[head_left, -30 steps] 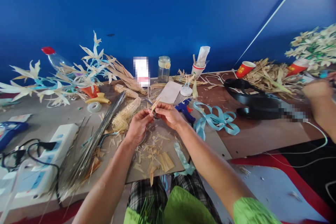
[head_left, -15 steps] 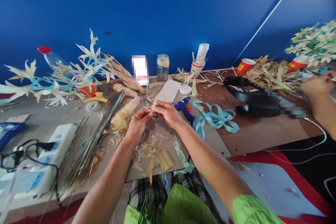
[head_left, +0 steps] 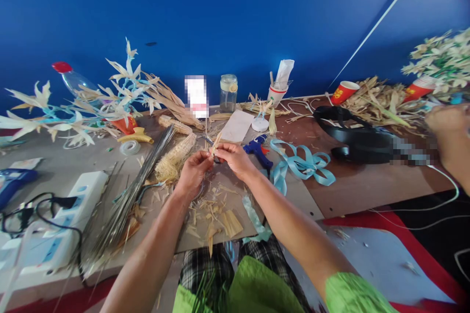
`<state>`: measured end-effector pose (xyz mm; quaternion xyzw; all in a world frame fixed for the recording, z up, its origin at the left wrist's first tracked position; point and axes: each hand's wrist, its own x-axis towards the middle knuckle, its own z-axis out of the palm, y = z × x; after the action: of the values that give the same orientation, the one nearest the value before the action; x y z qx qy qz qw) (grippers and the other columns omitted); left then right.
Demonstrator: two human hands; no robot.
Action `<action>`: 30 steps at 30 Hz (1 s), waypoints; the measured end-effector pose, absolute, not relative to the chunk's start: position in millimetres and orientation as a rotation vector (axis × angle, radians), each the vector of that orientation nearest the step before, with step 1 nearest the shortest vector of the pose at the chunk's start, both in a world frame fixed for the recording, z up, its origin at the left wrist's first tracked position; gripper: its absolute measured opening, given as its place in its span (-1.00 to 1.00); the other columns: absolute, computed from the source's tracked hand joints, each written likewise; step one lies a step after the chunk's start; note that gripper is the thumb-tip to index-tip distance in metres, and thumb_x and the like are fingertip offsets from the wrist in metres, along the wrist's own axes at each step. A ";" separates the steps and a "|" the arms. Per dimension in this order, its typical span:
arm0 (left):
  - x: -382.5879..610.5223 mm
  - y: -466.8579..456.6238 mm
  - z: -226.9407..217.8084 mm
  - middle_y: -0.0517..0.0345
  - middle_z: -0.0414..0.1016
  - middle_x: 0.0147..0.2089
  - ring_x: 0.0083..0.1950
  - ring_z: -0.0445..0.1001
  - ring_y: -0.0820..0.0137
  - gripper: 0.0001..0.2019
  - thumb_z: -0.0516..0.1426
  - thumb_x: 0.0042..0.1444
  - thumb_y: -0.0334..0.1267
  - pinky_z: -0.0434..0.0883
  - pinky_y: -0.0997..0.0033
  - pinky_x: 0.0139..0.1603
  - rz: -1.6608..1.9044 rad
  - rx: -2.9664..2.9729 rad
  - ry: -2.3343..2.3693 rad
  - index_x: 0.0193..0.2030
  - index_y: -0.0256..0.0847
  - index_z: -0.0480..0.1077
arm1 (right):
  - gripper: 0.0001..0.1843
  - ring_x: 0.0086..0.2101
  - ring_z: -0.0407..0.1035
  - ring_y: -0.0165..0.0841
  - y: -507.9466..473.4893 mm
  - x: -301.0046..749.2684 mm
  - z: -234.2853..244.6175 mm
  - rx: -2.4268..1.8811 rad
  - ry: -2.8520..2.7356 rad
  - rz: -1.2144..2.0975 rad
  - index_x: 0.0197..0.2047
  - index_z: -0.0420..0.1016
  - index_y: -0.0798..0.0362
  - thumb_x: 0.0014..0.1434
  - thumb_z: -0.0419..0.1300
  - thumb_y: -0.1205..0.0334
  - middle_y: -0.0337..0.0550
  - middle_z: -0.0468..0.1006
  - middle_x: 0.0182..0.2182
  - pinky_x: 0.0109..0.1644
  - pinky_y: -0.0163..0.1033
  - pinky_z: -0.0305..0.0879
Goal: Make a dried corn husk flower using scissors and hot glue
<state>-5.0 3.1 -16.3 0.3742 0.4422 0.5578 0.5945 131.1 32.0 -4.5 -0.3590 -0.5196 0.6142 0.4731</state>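
Note:
Both my hands meet over the middle of the table, closed on a small piece of dried corn husk [head_left: 217, 142] whose pale tip points up. My left hand [head_left: 195, 168] pinches its lower end between thumb and fingertips. From the other side, my right hand [head_left: 235, 157] grips it with thumb and fingers. Husk scraps [head_left: 231, 223] lie scattered on the table below. Beside my left hand are a corn cob [head_left: 179, 151] with stringy fibres and a bundle of thin wires [head_left: 141, 186]. A blue glue gun [head_left: 258, 150] lies just beyond my right hand.
Light-blue ribbon [head_left: 304, 164] and a black headset [head_left: 362, 142] lie to the right. A power strip [head_left: 79, 205] with cables sits at left, near husk flowers [head_left: 127, 71]. A glass jar [head_left: 228, 93] stands at the back. Another person's hand [head_left: 446, 120] is at the right edge.
My hands stay almost in place on the husk piece, which seems to spread slightly. The other person's hand at the right has shifted a little downward.

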 end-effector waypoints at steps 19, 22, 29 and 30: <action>-4.4 2.0 -16.8 0.28 0.35 -0.56 -0.53 0.26 0.57 -0.76 0.32 -0.21 -0.23 0.18 0.53 -0.46 1.310 0.938 1.166 -0.46 -0.28 0.37 | -0.87 -0.50 0.14 -0.50 33.1 127.7 -10.9 -0.849 -1.317 1.520 -0.44 0.46 0.11 -0.08 0.22 0.21 -0.31 0.38 -0.52 -0.36 -0.34 0.06; -4.6 2.5 -19.3 0.29 0.33 -0.58 -0.54 0.24 0.56 -0.78 0.29 -0.17 -0.23 0.16 0.52 -0.46 1.324 1.008 1.203 -0.47 -0.27 0.36 | -0.85 -0.49 0.14 -0.49 32.6 126.9 -10.9 -0.857 -1.351 1.484 -0.41 0.47 0.10 -0.05 0.20 0.20 -0.31 0.37 -0.53 -0.36 -0.34 0.06; -2.5 0.8 -17.2 0.27 0.36 -0.57 -0.52 0.26 0.54 -0.82 0.29 -0.16 -0.23 0.20 0.50 -0.43 1.334 1.085 1.252 -0.48 -0.27 0.41 | -0.88 -0.48 0.16 -0.46 30.0 123.2 -11.6 -0.814 -1.361 1.445 -0.42 0.40 0.06 -0.02 0.16 0.18 -0.31 0.35 -0.52 -0.34 -0.32 0.12; -2.4 0.3 -16.2 0.25 0.39 -0.54 -0.50 0.28 0.54 -0.81 0.29 -0.17 -0.22 0.22 0.50 -0.42 1.319 1.057 1.218 -0.47 -0.27 0.43 | -0.87 -0.48 0.16 -0.46 30.3 123.1 -12.4 -0.813 -1.346 1.458 -0.43 0.40 0.06 -0.01 0.16 0.17 -0.31 0.34 -0.52 -0.34 -0.32 0.12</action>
<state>-2.4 0.3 -16.2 0.4378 0.5048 0.5466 0.5047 123.1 30.3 -12.4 -0.3330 -0.5513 0.5970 0.4784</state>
